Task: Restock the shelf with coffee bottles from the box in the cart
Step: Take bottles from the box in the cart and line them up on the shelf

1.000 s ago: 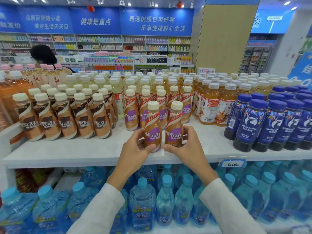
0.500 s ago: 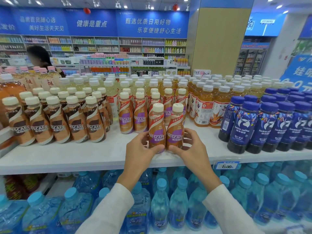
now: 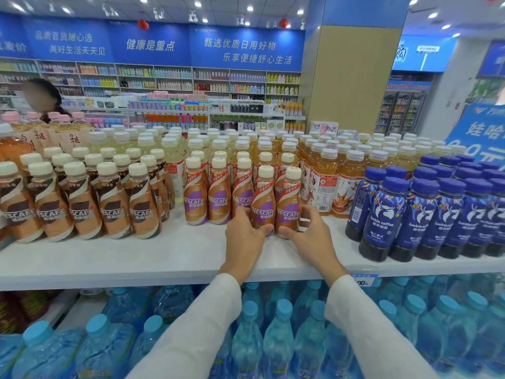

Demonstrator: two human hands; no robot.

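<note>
Moved rearward on the shelf (image 3: 136, 255): two upright coffee bottles (image 3: 263, 209). Left hand (image 3: 246, 233) wraps one, right hand (image 3: 310, 233) the other; matching row (image 3: 218, 198) stands just left, slightly farther back.

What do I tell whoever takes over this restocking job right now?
Left hand grips the left bottle; right hand grips the right bottle.
Both bottles stand upright, side by side on the shelf, in front of the purple-label row.
Done: these two are set on the shelf.
Left: let go, line them up with the row, fetch more. The box and cart are out of view.
</note>
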